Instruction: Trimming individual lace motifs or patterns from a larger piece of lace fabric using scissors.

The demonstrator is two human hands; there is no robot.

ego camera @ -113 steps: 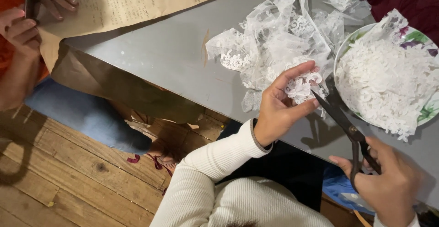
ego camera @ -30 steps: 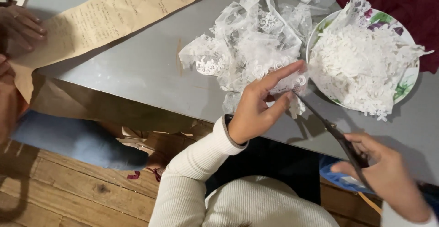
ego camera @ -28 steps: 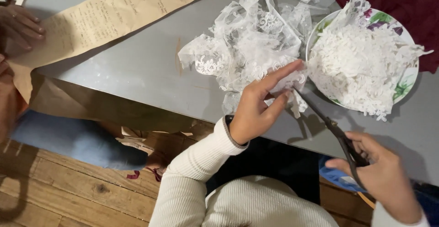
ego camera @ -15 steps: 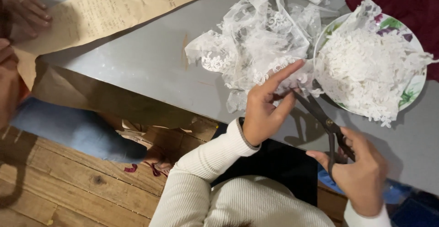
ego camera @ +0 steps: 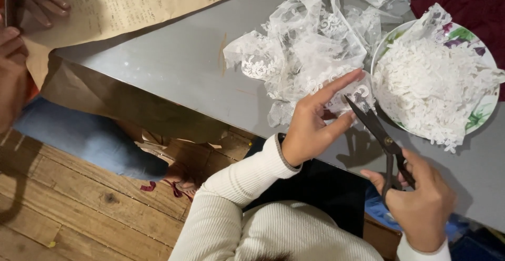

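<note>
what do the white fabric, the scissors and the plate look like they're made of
White fabric: looks like sheer lace or netting, see-through with raised floral patterning and frayed cut edges.
Scissors: dark, matte blades and handles, probably metal; the look leaves the finish open.
Plate: glossy white rim with a painted floral pattern, likely glazed ceramic, possibly melamine. It holds a heap of small white lace cuttings.

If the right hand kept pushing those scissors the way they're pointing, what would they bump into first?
The right hand aims the black scissors up and left. Their tip already sits at the white lace piece pinched by the left hand; beyond that lies the lace pile. Depth is hard to judge.
</note>
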